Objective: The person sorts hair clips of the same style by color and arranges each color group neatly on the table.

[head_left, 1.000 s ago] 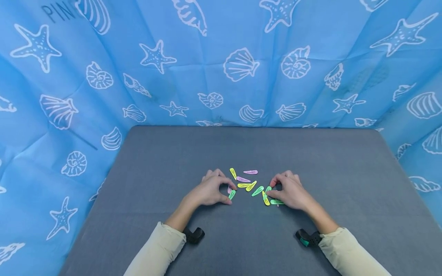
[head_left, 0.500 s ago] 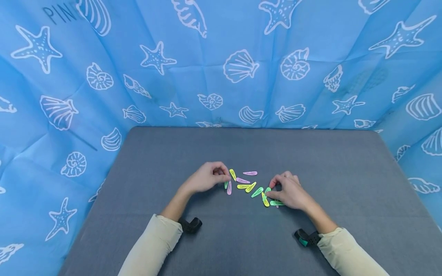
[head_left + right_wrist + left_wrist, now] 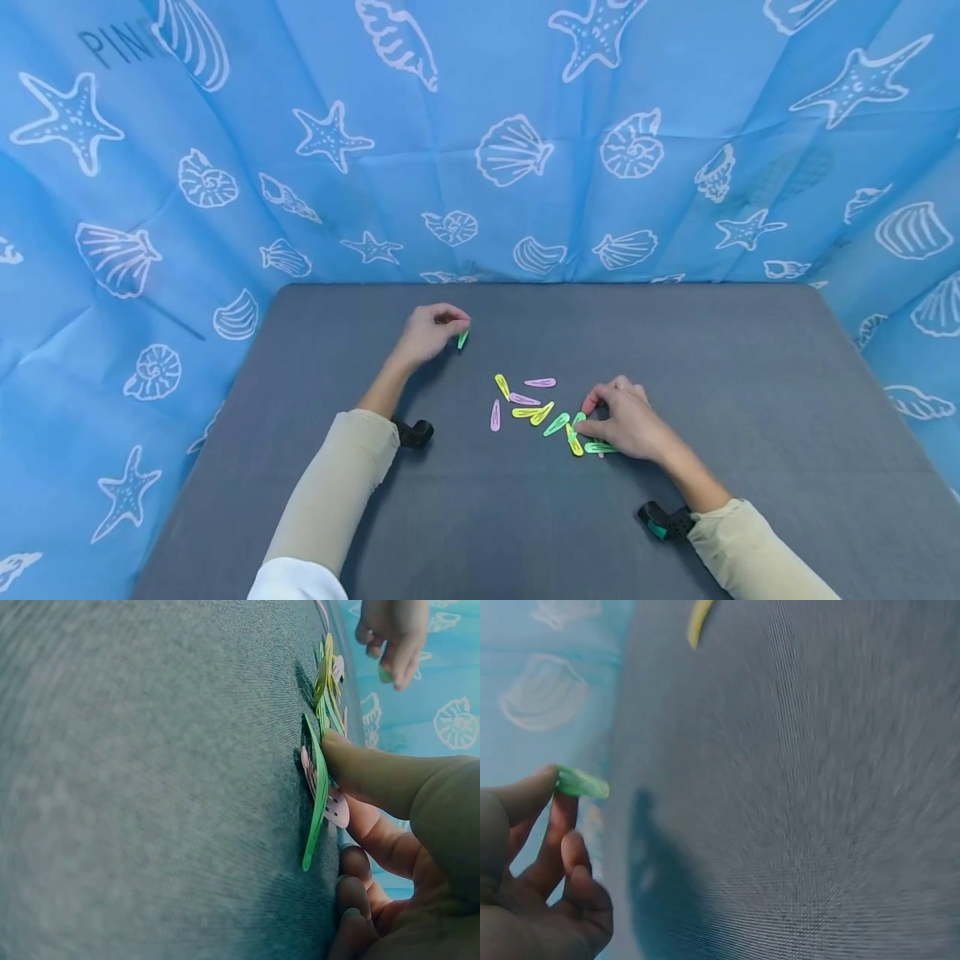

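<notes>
Left hand carries one green clip off from the scatter; right hand holds its place

Main change: the left hand (image 3: 431,332) is now up toward the far edge of the grey table (image 3: 465,517), well apart from the loose clips; half a second ago it was at their left side. Thumb and finger pinch a green clip (image 3: 462,339) at one end, the other end sticking out. The left wrist view shows the hand's shadow falling apart from it on the cloth, so hand and clip appear raised.

The right hand (image 3: 628,421) has hardly moved. Thumb and forefinger are nearly together, a second green clip (image 3: 578,419) between their tips, seemingly pinched. That clip overlaps a yellow clip (image 3: 574,442). A third green clip (image 3: 600,448) lies just beside, partly under the hand, with a bit of pink showing.

Left behind: a lone pink clip (image 3: 495,415), now uncovered at the left of the group. The other yellow, pink and green clips lie between the hands, some touching.

What it means, as judged: one green clip is separated from the mixed colours; the rest remain unsorted. Whether the right hand is lifting its clip or only steadying it, cannot tell.
</notes>
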### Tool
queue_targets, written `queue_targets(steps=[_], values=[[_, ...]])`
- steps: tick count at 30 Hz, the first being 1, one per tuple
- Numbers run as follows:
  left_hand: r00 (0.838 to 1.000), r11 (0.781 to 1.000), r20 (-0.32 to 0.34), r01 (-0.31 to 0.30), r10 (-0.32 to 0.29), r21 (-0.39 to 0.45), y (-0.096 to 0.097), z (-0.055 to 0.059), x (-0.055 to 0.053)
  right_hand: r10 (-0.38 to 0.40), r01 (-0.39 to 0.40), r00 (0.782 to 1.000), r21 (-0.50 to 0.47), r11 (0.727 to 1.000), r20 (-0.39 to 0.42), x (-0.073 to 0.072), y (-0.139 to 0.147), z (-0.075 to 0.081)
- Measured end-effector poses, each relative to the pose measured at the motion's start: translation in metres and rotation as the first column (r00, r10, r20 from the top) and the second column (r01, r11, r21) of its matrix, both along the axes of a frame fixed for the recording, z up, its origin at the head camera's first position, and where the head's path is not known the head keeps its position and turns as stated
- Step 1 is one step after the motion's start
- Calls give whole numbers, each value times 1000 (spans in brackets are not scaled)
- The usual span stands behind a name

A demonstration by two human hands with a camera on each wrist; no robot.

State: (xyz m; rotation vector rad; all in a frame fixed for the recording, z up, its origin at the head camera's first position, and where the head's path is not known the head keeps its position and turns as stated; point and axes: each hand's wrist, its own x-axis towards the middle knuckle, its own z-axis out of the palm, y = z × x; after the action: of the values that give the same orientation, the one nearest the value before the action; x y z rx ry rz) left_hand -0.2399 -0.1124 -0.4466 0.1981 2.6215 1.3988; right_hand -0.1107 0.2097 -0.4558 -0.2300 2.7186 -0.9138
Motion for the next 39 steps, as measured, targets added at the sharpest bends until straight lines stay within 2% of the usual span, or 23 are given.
queue_targets(steps=[4, 8, 12, 18, 22, 27, 30, 33, 36, 39], values=[[992, 992, -8, -126, 126, -10, -1, -11, -17, -7, 7, 1000, 2, 1000, -1, 0, 0, 0], [978, 978, -13, -206, 206, -17, 0, -18, -31, -12, 12, 1000, 2, 1000, 0, 0, -1, 1], [970, 967, -17, -245, 244, -69, 1, -22, -41, -9, 8, 1000, 6, 1000, 7, 0, -1, 1], [964, 958, -6, -265, 266, -108, -1, -25, -44, 4, -4, 1000, 14, 1000, 2, -1, -2, 1], [971, 968, 11, -237, 238, -78, -6, -28, -45, -22, 22, 1000, 20, 1000, 18, -1, -4, 1], [990, 993, 78, -111, 114, -41, -21, -26, -46, -41, 41, 998, -3, 999, 50, -1, -6, 4], [990, 997, 125, -58, 63, -44, -26, -25, -47, -15, 19, 997, -60, 998, 70, -1, -4, 8], [986, 998, 160, -30, 39, -61, -27, -23, -47, 12, 5, 993, -141, 990, 117, -1, -2, 13], [985, 997, 171, -12, 25, -77, -28, -21, -47, 34, 3, 985, -212, 977, 169, -1, -2, 19], [986, 995, 168, 0, 17, -100, -28, -19, -48, 42, 6, 982, -248, 969, 186, -4, -5, 24]])
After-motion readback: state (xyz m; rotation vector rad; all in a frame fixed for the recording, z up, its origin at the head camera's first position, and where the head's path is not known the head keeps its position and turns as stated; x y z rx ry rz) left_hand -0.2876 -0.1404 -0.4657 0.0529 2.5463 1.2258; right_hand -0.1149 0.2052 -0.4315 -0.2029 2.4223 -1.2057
